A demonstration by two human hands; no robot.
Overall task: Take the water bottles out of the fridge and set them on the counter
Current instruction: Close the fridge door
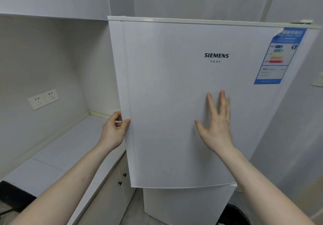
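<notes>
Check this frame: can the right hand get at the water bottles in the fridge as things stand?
Probably not yet. The upper fridge door covers the compartment, and no bottles show. The right hand lies flat and open against the door; the left hand grips its left edge.

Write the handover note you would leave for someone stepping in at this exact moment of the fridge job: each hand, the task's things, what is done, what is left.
Left hand: fingers curled round the left edge of the upper fridge door, gripping it.
Right hand: fingers straight and spread at the door's front; contact unclear.
Water bottles: none in view; the door hides the inside of the fridge.
Counter: left of the fridge, no bottles on it.
Done: nothing on the counter so far.
Left: open the door, take the bottles out, set them on the counter.
</notes>
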